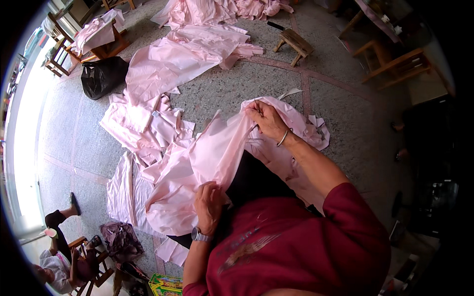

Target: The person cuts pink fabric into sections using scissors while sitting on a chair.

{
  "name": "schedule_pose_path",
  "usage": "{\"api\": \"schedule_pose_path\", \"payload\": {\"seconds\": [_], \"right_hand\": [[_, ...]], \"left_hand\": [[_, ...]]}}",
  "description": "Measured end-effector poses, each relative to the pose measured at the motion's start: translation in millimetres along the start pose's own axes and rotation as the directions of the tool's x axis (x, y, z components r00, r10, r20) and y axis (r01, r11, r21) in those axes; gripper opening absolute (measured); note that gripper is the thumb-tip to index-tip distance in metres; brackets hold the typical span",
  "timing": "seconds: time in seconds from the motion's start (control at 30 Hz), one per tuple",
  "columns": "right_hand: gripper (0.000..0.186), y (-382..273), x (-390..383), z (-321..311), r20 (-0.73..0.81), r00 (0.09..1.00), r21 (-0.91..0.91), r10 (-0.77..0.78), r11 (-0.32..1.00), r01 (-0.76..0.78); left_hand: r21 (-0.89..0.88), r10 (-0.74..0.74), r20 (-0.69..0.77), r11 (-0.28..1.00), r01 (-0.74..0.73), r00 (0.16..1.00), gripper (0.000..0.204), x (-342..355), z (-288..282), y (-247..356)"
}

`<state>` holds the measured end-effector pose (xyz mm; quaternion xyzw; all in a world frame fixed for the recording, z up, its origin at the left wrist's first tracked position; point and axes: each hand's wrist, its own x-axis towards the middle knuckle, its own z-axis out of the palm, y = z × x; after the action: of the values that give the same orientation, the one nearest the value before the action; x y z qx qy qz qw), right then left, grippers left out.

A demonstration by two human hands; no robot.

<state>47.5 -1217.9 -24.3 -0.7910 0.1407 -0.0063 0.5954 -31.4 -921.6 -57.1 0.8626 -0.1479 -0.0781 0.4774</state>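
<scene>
The right hand [265,118] pinches the pink fabric piece [217,153] at its raised edge, fingers closed on it. The left hand [210,204] grips the lower fold. Keeping the cloth taut between both hands likely helps.

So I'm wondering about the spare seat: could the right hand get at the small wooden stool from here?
Probably not: the right hand grips the pink cloth, and the wooden stool stands well beyond it across bare floor.

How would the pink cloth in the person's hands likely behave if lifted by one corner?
The pink cloth is probably floppy: it sags between the left hand and right hand. It is likely light, since thin folds bunch easily.
</scene>
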Motion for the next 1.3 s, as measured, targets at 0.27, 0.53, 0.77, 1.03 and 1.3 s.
{"api": "schedule_pose_path", "payload": {"seconds": [0.27, 0.53, 0.77, 1.03, 1.3], "right_hand": [[0.015, -40.5, 22.4, 3.3, 0.072, 0.993, 0.303, -0.088, 0.951, 0.063], [0.014, -63.4, 46.8, 25.0, 0.157, 0.978, 0.261, -0.137, 0.961, 0.093], [0.013, -72.3, 54.1, 35.6, 0.177, 0.932, 0.051, -0.316, 0.949, 0.312], [0.019, -75.9, 51.1, 22.8, 0.338, 0.845, 0.125, -0.414, 0.910, 0.396], [0.021, -98.9, 39.5, -1.7, 0.523, 0.844, 0.130, -0.118, 0.990, 0.057]], "left_hand": [[0.074, 0.132, -0.245, 0.990, -0.117, 0.961, 0.005, 3.8, -51.4, 41.2], [-0.450, -0.078, -0.358, 0.888, -0.098, 0.931, 0.003, 9.2, -64.9, 27.5], [0.032, 0.151, -0.234, 0.988, -0.148, 0.960, 0.025, 12.1, -62.7, 45.1], [-0.101, 0.062, -0.311, 0.990, -0.098, 0.949, 0.016, 12.8, -63.9, 35.5], [-0.120, 0.048, -0.332, 0.988, -0.093, 0.942, 0.014, 11.2, -69.4, 31.5]]}}
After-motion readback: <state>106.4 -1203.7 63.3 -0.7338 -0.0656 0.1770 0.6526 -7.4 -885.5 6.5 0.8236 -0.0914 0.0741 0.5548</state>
